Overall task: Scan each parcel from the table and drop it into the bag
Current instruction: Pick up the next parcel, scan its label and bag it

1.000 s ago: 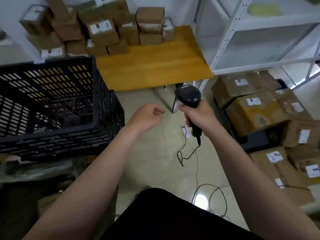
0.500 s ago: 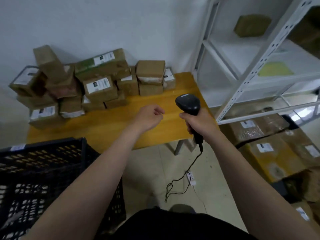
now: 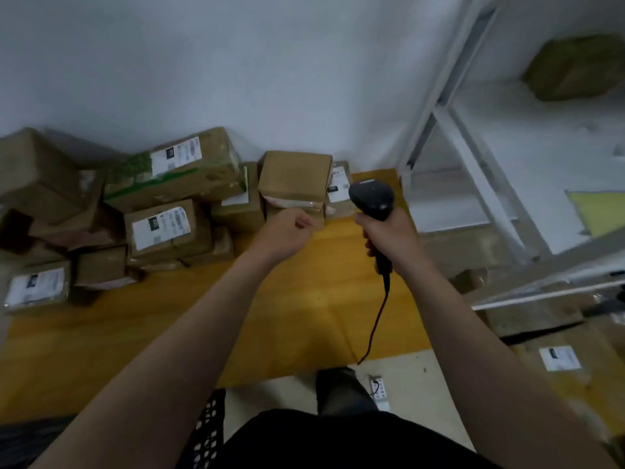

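Several brown cardboard parcels (image 3: 162, 228) with white labels are piled along the back of the yellow wooden table (image 3: 304, 309), against the wall. My right hand (image 3: 389, 231) grips a black corded barcode scanner (image 3: 372, 198), held upright above the table's right part. My left hand (image 3: 287, 231) hovers over the table with fingers loosely curled and nothing in it, just in front of a plain brown parcel (image 3: 294, 176). No bag shows in the view.
A black slotted plastic crate (image 3: 206, 431) peeks in at the bottom left. A white metal shelf rack (image 3: 480, 184) stands to the right, with a parcel on an upper shelf. More labelled boxes (image 3: 558, 360) lie on the floor at the right. A power strip (image 3: 378, 390) lies on the floor.
My view has swung up from the crate and floor to the table. Both hands have come forward over the table toward the parcels, the scanner still in my right hand.
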